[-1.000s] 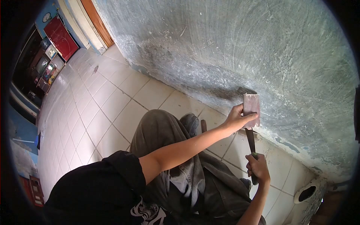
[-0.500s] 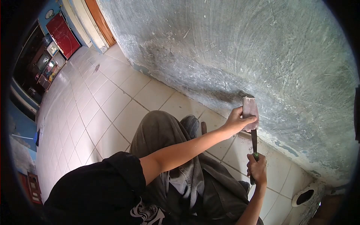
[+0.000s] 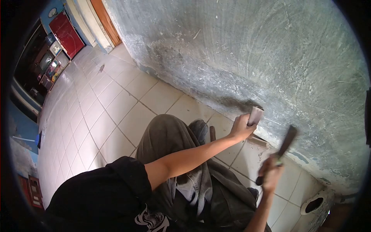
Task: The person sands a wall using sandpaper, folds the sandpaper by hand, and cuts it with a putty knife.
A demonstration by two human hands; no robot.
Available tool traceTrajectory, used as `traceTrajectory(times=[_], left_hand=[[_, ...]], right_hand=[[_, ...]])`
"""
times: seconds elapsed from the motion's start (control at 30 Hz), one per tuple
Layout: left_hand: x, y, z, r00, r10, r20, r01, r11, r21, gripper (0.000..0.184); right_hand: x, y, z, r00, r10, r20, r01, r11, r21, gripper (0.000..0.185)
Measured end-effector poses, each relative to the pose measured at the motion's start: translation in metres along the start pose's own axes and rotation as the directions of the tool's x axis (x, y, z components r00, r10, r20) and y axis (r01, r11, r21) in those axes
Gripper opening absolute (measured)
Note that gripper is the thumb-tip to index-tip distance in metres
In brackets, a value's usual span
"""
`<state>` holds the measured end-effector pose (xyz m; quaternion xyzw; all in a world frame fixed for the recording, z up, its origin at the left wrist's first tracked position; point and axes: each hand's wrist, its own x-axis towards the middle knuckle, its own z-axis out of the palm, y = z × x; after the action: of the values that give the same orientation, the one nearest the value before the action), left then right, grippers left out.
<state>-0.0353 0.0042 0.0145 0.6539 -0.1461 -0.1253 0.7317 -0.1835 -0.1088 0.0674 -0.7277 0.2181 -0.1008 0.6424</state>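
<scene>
My left hand (image 3: pixel 242 127) grips a flat greyish-brown piece (image 3: pixel 256 116), tilted on edge near the foot of the wall (image 3: pixel 239 50). To its lower right, my right hand (image 3: pixel 270 173) is closed round the handle of a dark-bladed tool (image 3: pixel 288 142), whose blade points up toward the wall. Motion blurs the hand and the blade. The blade is apart from the flat piece. Under my left hand, a pale block-like piece (image 3: pixel 258 142) lies on the floor by the wall.
White floor tiles (image 3: pixel 110 127) run along the wall. A brown handle-like object (image 3: pixel 212 133) is beside my shoe. A pale round-mouthed fixture (image 3: pixel 312 205) stands at lower right. Far left are a red panel (image 3: pixel 66 34) and shelves with items.
The blade has come out from behind the flat piece and swung right, turning toward the wall. The flat piece in my left hand has tilted edge-on and moved slightly down.
</scene>
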Motion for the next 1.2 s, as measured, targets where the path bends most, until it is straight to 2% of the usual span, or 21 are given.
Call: traceTrajectory(times=[0.03,0.07,0.1,0.17,0.2,0.27,0.3,0.37,0.43,0.5,0.53,0.63,0.97,1.0,1.07,1.13,1.2], left_hand=[[-0.003,0.001,-0.002,0.994,0.067,-0.083,-0.045,0.970,0.237,0.018],[-0.005,0.003,0.002,0.999,0.036,-0.040,-0.030,0.991,0.131,0.022],[-0.002,0.007,0.006,0.998,0.048,-0.029,-0.044,0.991,0.129,0.022],[0.000,0.012,0.012,0.999,0.024,0.029,-0.023,0.998,-0.053,0.025],[-0.006,0.027,0.013,0.995,-0.062,0.080,0.075,0.984,-0.163,0.026],[-0.007,0.031,0.012,0.993,-0.046,0.110,0.066,0.980,-0.186,0.027],[-0.007,0.032,0.011,0.991,-0.022,0.133,0.050,0.977,-0.207,0.028],[-0.006,0.037,0.007,0.990,-0.042,0.135,0.070,0.975,-0.213,0.030],[-0.003,0.039,0.005,0.996,-0.055,0.074,0.069,0.976,-0.205,0.031],[-0.002,0.038,0.004,0.995,-0.039,0.088,0.054,0.981,-0.185,0.031],[-0.002,0.037,0.005,0.994,-0.024,0.105,0.041,0.985,-0.166,0.032],[-0.006,0.038,0.007,0.986,-0.095,0.138,0.120,0.976,-0.185,0.032],[-0.002,0.034,0.004,0.986,-0.090,0.142,0.119,0.971,-0.207,0.028],[-0.001,0.033,0.003,0.989,-0.061,0.131,0.084,0.981,-0.176,0.026],[0.000,0.029,0.006,0.992,-0.033,0.124,0.051,0.988,-0.147,0.025],[-0.001,0.028,0.009,0.997,0.042,0.064,-0.029,0.979,-0.201,0.019],[0.000,0.024,0.008,0.997,0.035,0.076,-0.016,0.973,-0.232,0.021]], right_hand=[[0.001,-0.014,-0.009,0.989,-0.120,-0.081,0.134,0.970,0.204,0.029],[0.001,-0.028,-0.017,0.989,-0.051,-0.140,0.095,0.940,0.327,0.029],[0.003,-0.037,-0.025,0.980,0.021,-0.198,0.073,0.889,0.452,0.030],[0.004,-0.021,-0.038,0.971,0.017,-0.237,0.089,0.898,0.431,0.030],[0.004,-0.010,-0.041,0.978,0.093,-0.185,-0.013,0.917,0.398,0.030],[0.003,-0.003,-0.040,0.976,0.211,-0.051,-0.191,0.946,0.262,0.029],[0.002,-0.011,-0.036,0.973,0.224,0.060,-0.230,0.966,0.117,0.028],[0.004,-0.009,-0.030,0.944,0.286,0.163,-0.288,0.957,-0.012,0.027],[0.005,-0.002,-0.028,0.921,0.333,0.203,-0.333,0.942,-0.037,0.026],[0.005,0.009,-0.028,0.855,0.451,0.254,-0.381,0.881,-0.281,0.026],[0.005,0.012,-0.026,0.850,0.462,0.254,-0.376,0.869,-0.320,0.025],[0.003,0.008,-0.016,0.880,0.408,0.244,-0.331,0.894,-0.302,0.025],[0.001,0.008,-0.007,0.956,0.257,0.144,-0.190,0.911,-0.366,0.030],[-0.001,0.007,-0.003,0.955,0.259,0.144,-0.191,0.910,-0.367,0.030],[-0.005,0.006,0.005,0.941,0.311,0.131,-0.274,0.930,-0.244,0.030],[-0.005,0.007,0.007,0.943,0.306,0.130,-0.270,0.934,-0.235,0.029],[-0.005,0.009,0.009,0.945,0.299,0.135,-0.265,0.938,-0.225,0.029]])
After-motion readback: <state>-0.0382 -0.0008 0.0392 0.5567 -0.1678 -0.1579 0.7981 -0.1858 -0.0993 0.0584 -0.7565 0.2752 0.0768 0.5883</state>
